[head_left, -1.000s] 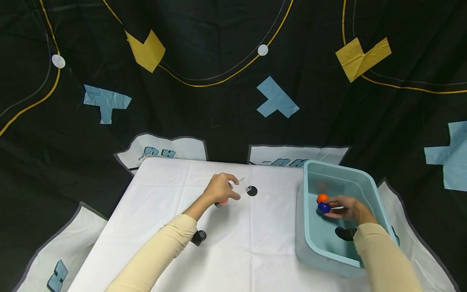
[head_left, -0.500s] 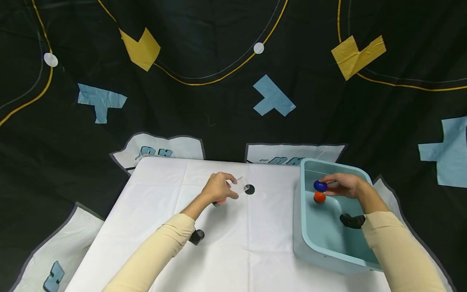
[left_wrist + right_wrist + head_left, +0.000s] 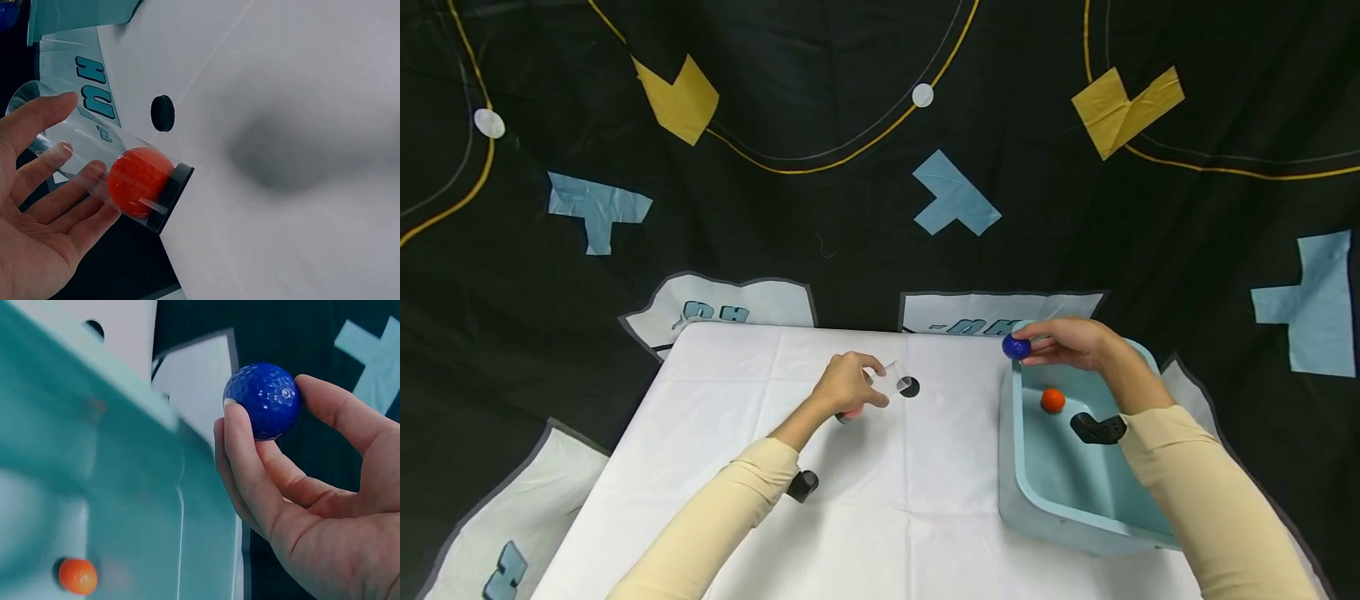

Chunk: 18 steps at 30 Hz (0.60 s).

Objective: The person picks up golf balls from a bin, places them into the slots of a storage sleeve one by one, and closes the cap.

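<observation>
My right hand (image 3: 1071,343) pinches a blue golf ball (image 3: 262,401) between thumb and fingertips, over the left rim of the pale blue tub (image 3: 1021,467). Inside the tub lies an orange ball (image 3: 1053,401). With my left hand (image 3: 847,383) I hold a clear tube (image 3: 87,137) upright on the white table, thumb and fingers around its sides. At the tube's bottom an orange-red ball (image 3: 140,181) sits against a black base (image 3: 172,199). Beside the tube lies a black disc (image 3: 162,113), flat on the cloth.
The white-covered table (image 3: 955,433) stands before a black curtain (image 3: 820,233) with taped shapes. The tub takes up its right side, its walls rising above the tabletop. A black camera (image 3: 805,483) shows beside the left forearm, another (image 3: 1097,428) by the right wrist.
My right hand has lifted the blue golf ball from beside the orange ball, up and leftward to the tub's rim. The left hand keeps its hold on the tube.
</observation>
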{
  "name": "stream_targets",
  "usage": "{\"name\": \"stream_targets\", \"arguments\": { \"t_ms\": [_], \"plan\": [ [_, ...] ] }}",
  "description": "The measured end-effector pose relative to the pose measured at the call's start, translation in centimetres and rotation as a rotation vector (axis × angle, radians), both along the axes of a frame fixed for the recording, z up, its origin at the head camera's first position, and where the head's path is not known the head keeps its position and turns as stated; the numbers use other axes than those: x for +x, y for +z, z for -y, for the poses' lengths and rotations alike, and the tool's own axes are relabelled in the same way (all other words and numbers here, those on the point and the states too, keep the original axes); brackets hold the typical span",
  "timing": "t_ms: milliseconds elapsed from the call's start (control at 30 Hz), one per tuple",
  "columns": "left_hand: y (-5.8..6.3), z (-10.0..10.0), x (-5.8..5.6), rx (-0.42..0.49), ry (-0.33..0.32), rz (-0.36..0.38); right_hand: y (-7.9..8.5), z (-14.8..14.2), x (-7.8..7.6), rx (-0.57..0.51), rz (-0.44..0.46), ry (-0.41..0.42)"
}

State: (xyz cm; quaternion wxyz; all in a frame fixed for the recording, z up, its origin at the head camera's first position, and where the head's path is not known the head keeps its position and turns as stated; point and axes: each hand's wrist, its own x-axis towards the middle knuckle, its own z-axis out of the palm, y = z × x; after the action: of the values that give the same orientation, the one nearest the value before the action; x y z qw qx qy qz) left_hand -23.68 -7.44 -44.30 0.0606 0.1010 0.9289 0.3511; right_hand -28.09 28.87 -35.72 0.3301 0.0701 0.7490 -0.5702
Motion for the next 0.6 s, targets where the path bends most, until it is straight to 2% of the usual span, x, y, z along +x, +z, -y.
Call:
{"name": "stream_targets", "arguments": {
  "t_ms": [233, 600],
  "plan": [
    [0.2, -0.2, -0.2, -0.006, 0.009, -0.005, 0.2, 3.4, -0.4, 0.055, -0.049, 0.084],
    [0.6, -0.5, -0.3, 0.017, 0.010, 0.016, -0.6, 8.3, -0.4, 0.050, -0.052, 0.084]
  ]
}}
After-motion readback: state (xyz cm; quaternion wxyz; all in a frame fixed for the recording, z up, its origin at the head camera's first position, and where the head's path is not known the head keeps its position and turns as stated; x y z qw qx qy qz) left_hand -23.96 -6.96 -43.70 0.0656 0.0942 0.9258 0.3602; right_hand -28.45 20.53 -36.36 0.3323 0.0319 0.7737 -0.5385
